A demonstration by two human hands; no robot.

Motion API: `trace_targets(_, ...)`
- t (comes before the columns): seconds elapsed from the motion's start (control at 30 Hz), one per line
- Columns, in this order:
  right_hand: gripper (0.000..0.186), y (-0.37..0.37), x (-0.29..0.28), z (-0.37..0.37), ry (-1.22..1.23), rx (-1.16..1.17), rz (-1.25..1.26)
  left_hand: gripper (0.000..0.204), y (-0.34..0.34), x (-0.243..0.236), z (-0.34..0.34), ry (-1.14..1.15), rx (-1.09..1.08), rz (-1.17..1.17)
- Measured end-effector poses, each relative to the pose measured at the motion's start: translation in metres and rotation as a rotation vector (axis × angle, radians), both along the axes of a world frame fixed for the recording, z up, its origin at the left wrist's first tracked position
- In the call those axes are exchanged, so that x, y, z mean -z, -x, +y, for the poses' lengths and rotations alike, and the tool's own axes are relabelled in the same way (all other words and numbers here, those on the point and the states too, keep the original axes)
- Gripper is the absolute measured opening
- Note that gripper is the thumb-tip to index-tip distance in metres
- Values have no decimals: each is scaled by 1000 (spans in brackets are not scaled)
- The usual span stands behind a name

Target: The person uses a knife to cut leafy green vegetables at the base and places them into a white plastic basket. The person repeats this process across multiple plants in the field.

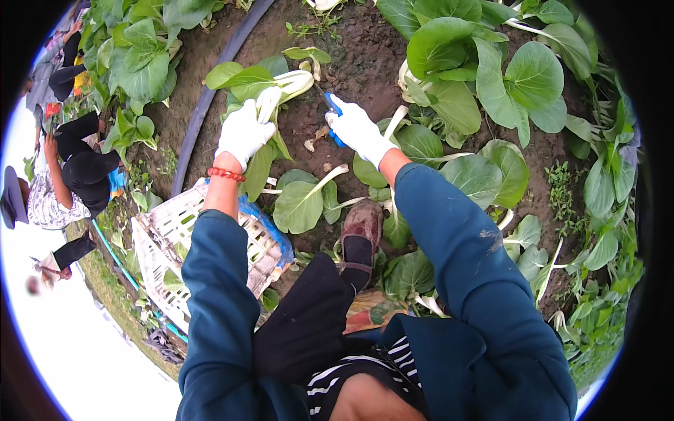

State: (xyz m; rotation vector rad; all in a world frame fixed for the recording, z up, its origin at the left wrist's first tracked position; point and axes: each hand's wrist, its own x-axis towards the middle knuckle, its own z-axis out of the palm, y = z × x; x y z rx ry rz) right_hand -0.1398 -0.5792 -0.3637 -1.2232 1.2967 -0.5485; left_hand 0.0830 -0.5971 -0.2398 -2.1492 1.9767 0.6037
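Note:
My left hand (pixel 246 132), in a white glove, is closed on a head of bok choy (pixel 293 84), whose pale stalks point toward the right and whose green leaves spread to the left. In my right hand (pixel 358 132), also gloved in white, is a blue-handled cutting tool (pixel 335 105). Its thin dark tip is close to the stalk end of the bok choy; whether they touch I cannot tell. My fingers hide much of the handle. Loose bok choy leaves (pixel 298 205) lie on the soil below my hands.
A white slatted plastic crate (pixel 165 238) stands at my left, beside a dark hose-like strip (pixel 210 91). Leafy bok choy plants (pixel 484 63) grow on the right. My brown shoe (pixel 363 228) is on the soil among leaves. Other people (pixel 63 175) are at the far left.

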Motion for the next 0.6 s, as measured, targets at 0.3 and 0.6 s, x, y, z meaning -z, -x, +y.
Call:
trace_targets(0.3, 46, 24, -85, 62, -439, 505, -841, 49, -1, -83, 51, 244, 2, 331)
trace_targets(0.6, 40, 29, -151, 66, -322, 698, -1061, 59, 46, -142, 144, 229, 225, 276)
